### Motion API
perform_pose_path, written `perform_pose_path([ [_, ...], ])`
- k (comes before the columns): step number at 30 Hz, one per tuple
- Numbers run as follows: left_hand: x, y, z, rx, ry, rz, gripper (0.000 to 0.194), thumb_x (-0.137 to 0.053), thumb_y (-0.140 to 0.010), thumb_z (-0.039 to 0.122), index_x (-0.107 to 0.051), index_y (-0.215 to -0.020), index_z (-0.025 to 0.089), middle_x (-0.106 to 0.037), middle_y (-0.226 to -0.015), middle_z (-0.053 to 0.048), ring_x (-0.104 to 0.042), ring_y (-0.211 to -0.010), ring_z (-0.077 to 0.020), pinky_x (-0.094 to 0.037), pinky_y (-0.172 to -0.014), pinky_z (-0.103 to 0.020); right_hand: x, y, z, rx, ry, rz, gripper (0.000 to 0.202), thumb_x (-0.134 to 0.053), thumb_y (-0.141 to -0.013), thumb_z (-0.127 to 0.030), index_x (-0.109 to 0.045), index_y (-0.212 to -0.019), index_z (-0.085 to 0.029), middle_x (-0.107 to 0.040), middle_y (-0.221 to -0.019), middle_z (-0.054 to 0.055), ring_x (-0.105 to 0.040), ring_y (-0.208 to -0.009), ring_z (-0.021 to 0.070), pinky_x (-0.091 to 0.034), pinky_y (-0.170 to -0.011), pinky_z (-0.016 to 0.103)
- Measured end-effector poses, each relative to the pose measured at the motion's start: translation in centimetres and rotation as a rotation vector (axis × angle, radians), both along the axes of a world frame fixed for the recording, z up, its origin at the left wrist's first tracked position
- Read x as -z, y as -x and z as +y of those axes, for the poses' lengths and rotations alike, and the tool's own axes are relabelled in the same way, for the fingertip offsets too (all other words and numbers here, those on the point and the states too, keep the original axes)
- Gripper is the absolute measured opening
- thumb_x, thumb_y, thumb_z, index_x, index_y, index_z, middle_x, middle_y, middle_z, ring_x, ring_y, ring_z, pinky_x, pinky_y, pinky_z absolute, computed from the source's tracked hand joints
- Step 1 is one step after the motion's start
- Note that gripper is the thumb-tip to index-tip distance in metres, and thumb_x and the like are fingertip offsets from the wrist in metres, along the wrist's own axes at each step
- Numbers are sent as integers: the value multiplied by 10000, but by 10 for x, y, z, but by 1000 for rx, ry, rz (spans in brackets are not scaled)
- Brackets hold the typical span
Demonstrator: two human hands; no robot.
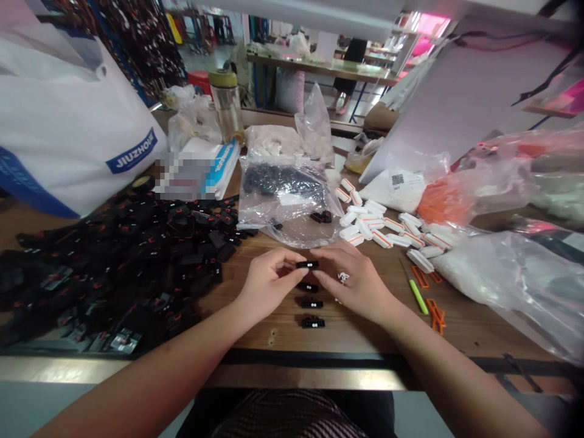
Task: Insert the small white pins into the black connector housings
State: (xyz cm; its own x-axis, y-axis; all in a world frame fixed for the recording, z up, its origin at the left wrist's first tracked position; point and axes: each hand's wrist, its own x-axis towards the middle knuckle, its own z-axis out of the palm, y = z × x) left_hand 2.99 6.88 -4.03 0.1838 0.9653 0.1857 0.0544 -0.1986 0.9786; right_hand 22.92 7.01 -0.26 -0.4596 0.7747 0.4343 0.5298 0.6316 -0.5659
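Note:
A small black plastic connector housing [307, 264] with two white dots on its front lies between my two hands. My left hand [274, 277] pinches its left end between thumb and fingers. At its right end, the thumb and fingertips of my right hand [349, 274] close around it. Directly below, three similar black housings [312, 323] lie in a column on the wooden table [255, 331], each showing white dots. Tiny white pieces [343, 277] sit beside my right hand, which partly covers them.
Black housings with red parts form a big pile [182, 261] on the left. A clear bag of black parts [283, 188] lies ahead. White orange-striped pieces [383, 237], a green-handled tool [418, 297] and orange frames [437, 316] are on the right. A bottle [225, 106] stands behind.

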Motion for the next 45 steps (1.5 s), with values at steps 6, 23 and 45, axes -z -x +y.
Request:
perform_pose_path([
  [6, -1, 0, -1, 64, -23, 41, 94, -693, -819, 155, -694, -909, 180, -725, -872, -37, -693, -756, -154, -565, -706, -290, 1, -3, 5, -48, 165, 46, 163, -631, -906, -234, -745, -1021, -253, -743, -941, 38, -661, -914, 193, -505, -866, 407],
  [23, -2, 3, 0, -108, -178, 192, 110, -604, -916, 182, -695, -966, 220, -699, -961, -15, -640, -848, -152, -464, -633, -234, -18, -18, 33, 89, 266, -240, 238, -579, -876, -229, -755, -1035, -226, -764, -971, 37, -691, -820, 172, -539, -757, 330],
  [45, -6, 0, -6, 19, 29, -111, 420, -632, -912, 337, -591, -1307, 199, -735, -1044, -73, -717, -781, -172, -603, -571, -245, -16, 31, 14, 23, 639, 637, 409, -752, -775, -292, -652, -1169, -243, -693, -852, -19, -578, -554, 78, -474, -467, 227],
])
